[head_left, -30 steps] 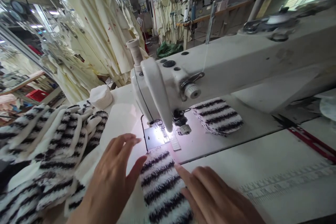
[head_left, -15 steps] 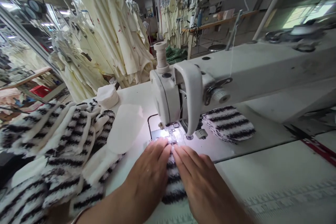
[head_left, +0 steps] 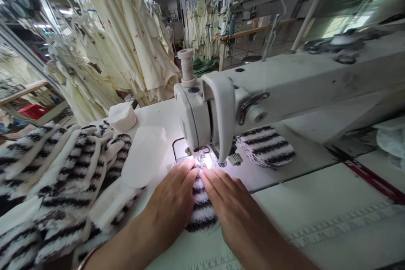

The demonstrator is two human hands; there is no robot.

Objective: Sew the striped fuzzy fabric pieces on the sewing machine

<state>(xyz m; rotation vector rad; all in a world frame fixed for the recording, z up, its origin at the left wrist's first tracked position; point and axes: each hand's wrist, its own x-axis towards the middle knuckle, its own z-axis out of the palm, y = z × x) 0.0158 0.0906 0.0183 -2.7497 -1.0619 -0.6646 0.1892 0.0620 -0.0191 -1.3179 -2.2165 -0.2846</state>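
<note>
My left hand (head_left: 171,194) and my right hand (head_left: 230,206) lie flat on a fuzzy black-and-white striped fabric piece (head_left: 201,206), one on each side, fingertips nearly meeting. The piece's front end reaches the presser foot (head_left: 199,161) of a white industrial sewing machine (head_left: 202,114), and my fingers hide that end. Under the machine arm sits a stack of matching striped pieces (head_left: 265,147), out of reach of both hands. Beside my left hand lies a cream fabric cut piece (head_left: 144,162).
A heap of striped fuzzy pieces (head_left: 63,181) covers the table's left side, with a white fabric bundle (head_left: 122,117) behind it. Red-handled shears (head_left: 370,177) lie at right, near a ruler strip (head_left: 341,219). Cream garments (head_left: 133,42) hang behind the machine.
My hands have come together on the striped piece, and it has moved forward to the presser foot. The view has shifted slightly.
</note>
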